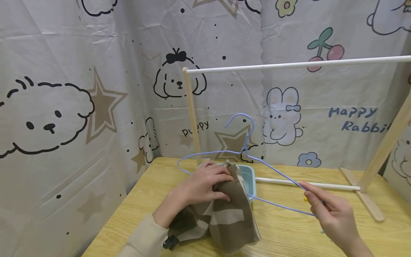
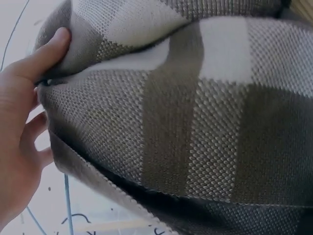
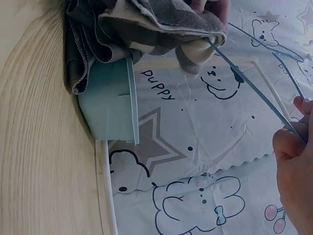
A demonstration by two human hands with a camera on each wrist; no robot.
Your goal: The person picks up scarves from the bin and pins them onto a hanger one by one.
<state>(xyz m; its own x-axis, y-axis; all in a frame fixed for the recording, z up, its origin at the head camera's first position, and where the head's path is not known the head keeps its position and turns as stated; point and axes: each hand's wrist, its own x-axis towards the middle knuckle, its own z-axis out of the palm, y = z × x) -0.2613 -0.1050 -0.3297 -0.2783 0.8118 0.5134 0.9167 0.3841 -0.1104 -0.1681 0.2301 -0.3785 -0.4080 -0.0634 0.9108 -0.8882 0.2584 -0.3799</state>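
Left fingers pinched the checked cloth near the desk's left edge while the right fingers curled round the hanger, whose wire could have snagged in the sagging folds.

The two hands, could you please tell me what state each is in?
Left hand: closed, holding the plaid cloth.
Right hand: closed, holding the blue hanger.

Soft, diffuse light; wrist views look washed-out.
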